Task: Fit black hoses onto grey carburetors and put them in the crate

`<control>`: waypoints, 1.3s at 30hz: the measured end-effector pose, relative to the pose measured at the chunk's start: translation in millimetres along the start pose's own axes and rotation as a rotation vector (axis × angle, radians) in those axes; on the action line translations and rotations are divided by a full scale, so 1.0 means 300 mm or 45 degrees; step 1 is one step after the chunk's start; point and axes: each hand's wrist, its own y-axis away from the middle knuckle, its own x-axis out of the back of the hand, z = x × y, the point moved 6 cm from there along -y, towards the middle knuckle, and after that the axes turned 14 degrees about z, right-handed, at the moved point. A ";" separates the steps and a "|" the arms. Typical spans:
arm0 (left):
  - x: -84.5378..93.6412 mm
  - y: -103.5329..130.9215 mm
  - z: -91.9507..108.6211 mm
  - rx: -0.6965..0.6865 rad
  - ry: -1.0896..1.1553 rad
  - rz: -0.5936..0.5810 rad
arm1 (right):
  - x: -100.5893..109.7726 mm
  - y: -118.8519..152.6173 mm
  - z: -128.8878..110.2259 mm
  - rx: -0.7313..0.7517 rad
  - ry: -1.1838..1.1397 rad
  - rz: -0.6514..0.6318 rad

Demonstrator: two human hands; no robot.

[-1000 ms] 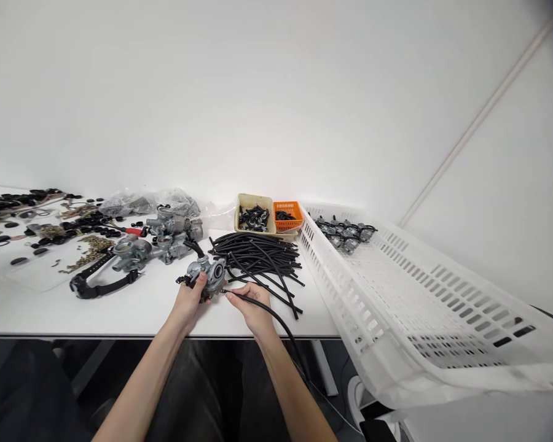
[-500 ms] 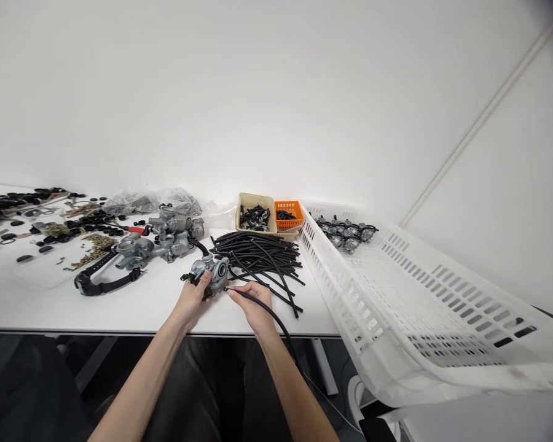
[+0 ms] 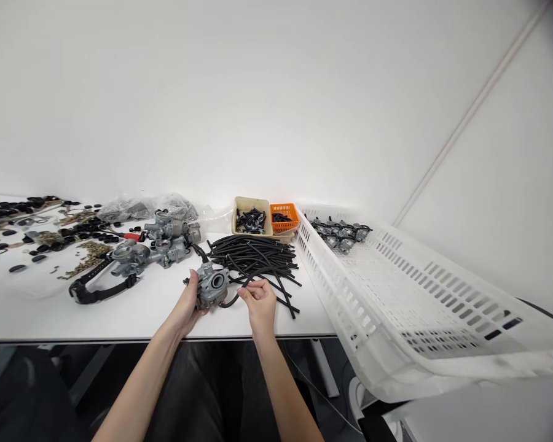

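My left hand (image 3: 188, 306) is wrapped round a grey metal carburetor (image 3: 212, 285), lifted near the table's front edge with its round bore facing right. From its lower side a black rubber hose (image 3: 231, 301) curves up to the right. My right hand (image 3: 259, 301) pinches this hose between thumb and fingers, a short way from the carburetor. Just behind my hands lies a pile of black hoses (image 3: 253, 253). More carburetors (image 3: 168, 236) stand together to the left, beside a black strap (image 3: 102, 293) with a dark unit on it.
A large white perforated crate (image 3: 396, 294) on the right holds several carburetors (image 3: 338, 233) at its far end. A cream bin (image 3: 235, 215) and an orange basket (image 3: 291, 226) with small black parts stand against the wall. Brass pieces (image 3: 90, 258) and black rings (image 3: 64, 236) lie scattered left.
The hose's free length has swung from below my right forearm up toward the hose pile. My right hand has turned and now pinches it slightly farther from the carburetor, which has turned a little.
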 end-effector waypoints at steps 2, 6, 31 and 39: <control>-0.006 0.010 -0.001 -0.004 -0.026 -0.036 | -0.005 0.004 -0.002 0.015 0.031 -0.027; -0.015 0.019 -0.013 0.014 -0.119 -0.109 | -0.009 0.009 -0.010 0.051 0.119 -0.052; -0.011 0.002 -0.058 0.046 -0.243 -0.177 | -0.023 0.057 -0.056 0.412 0.178 -0.269; -0.017 0.011 -0.050 0.069 -0.204 -0.139 | -0.054 0.053 -0.047 0.191 0.034 -0.525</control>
